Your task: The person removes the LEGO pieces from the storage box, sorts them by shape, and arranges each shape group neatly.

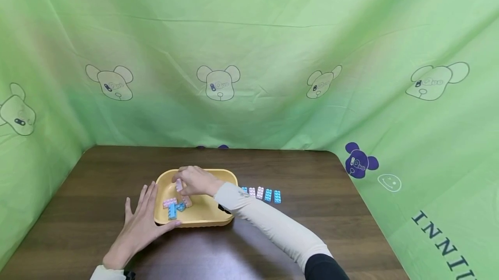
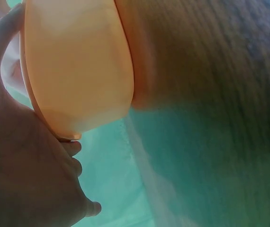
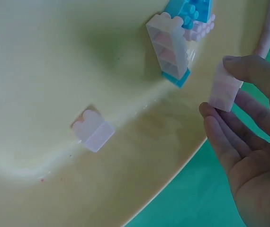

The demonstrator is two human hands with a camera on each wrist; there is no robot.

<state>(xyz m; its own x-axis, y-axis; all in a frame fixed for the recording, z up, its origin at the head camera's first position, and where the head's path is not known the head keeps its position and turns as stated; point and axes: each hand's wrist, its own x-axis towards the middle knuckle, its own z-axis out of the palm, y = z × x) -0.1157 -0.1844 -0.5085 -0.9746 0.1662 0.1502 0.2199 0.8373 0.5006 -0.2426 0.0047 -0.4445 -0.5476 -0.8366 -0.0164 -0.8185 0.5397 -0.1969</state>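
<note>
A yellow tray (image 1: 206, 224) lies on the table, with pink and blue toy bricks in its left part. Over that part my right hand (image 1: 196, 180) pinches a pale pink brick (image 3: 224, 91) between thumb and fingers. Under it sit a blue brick (image 1: 172, 211), a pink brick (image 1: 169, 202) and another pink brick (image 3: 169, 45), bunched together. A small pink brick (image 3: 93, 131) lies apart from them in the right wrist view. My left hand (image 1: 141, 221) rests against the tray's left end, fingers straight and spread, thumb along the near rim.
To the right of the tray a row of pink and blue bricks (image 1: 268, 195) lies on the dark wooden table (image 1: 312, 223), its left end partly covered by my right sleeve (image 1: 269, 221). A green printed curtain (image 1: 249, 120) hangs behind and beside the table.
</note>
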